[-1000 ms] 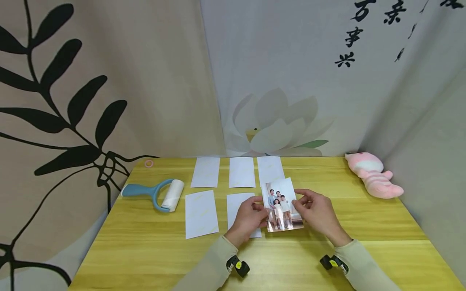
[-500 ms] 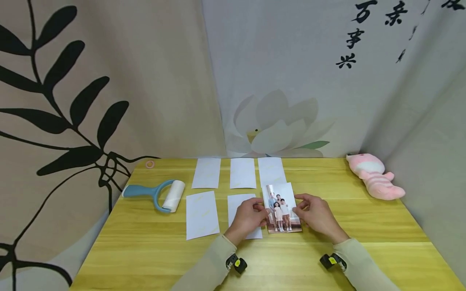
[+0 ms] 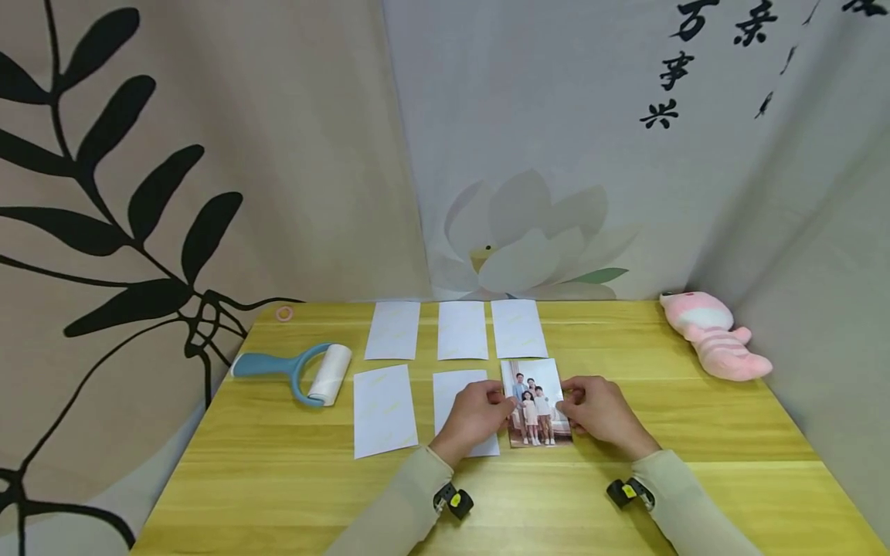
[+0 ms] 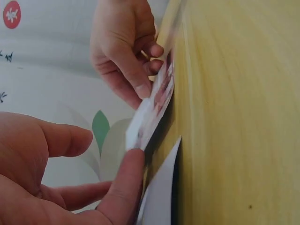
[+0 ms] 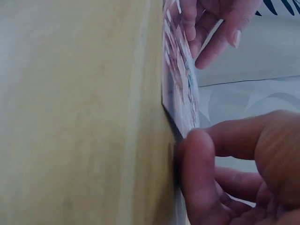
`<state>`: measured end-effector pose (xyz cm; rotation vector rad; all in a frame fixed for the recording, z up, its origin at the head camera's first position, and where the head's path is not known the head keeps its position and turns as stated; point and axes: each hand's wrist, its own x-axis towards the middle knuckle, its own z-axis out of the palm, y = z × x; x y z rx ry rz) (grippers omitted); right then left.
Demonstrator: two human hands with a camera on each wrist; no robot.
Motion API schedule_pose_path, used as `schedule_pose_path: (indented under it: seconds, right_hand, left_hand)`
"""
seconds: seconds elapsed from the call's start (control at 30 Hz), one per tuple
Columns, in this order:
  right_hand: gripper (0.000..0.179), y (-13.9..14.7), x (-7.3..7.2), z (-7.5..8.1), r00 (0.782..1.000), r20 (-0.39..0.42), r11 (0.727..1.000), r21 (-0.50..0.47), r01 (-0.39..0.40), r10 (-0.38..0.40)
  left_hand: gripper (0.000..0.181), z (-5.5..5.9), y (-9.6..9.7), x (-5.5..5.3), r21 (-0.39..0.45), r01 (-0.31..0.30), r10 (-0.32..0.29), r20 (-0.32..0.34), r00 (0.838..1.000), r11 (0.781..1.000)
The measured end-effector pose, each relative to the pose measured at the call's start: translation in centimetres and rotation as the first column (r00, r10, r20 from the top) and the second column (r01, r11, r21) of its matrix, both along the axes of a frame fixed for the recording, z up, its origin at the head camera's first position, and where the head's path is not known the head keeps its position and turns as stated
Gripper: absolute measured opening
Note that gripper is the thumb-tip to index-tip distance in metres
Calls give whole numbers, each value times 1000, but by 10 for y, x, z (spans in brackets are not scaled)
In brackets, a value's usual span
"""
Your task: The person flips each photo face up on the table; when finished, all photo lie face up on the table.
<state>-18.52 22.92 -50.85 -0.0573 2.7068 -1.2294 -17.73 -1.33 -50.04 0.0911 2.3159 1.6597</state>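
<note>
On my head feed, the family photo print (image 3: 535, 403) lies picture side up between both hands, near the front of the wood-grain tabletop (image 3: 542, 506). The left hand (image 3: 473, 417) is at its left edge, thumb over the picture, and partly hides one of five white sheets (image 3: 385, 411). The right hand (image 3: 603, 409) holds the opposite edge. I see three sheets in the back row and two in front, with the print just in front of the back row's rightmost one. A blue-handled lint roller (image 3: 295, 372) and a small pink ring (image 3: 284, 313) lie to the left; a pink plush toy (image 3: 716, 336) lies at the far right.

My left wrist feed has the left thumb touching the print's edge and a finger well apart from it; I cannot tell whether that hand pinches the print. The print slants against the tabletop.

On my right wrist feed, the right thumb and forefinger come together at the print's near edge, pinching it. The left hand is at the far edge.
</note>
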Motion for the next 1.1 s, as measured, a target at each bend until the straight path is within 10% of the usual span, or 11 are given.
schedule_pose_path:
  seconds: [0.5, 1.1]
  right_hand:
    - [47, -1, -3, 0, 1000, 12, 998, 66, -17, 16]
    - [34, -28, -6, 13, 973, -190, 986, 120, -113, 134]
  left_hand:
    - [55, 5, -4, 0, -119, 13, -16, -23, 1000, 993]
    - [41, -1, -42, -2, 16, -76, 76, -46, 996, 997]
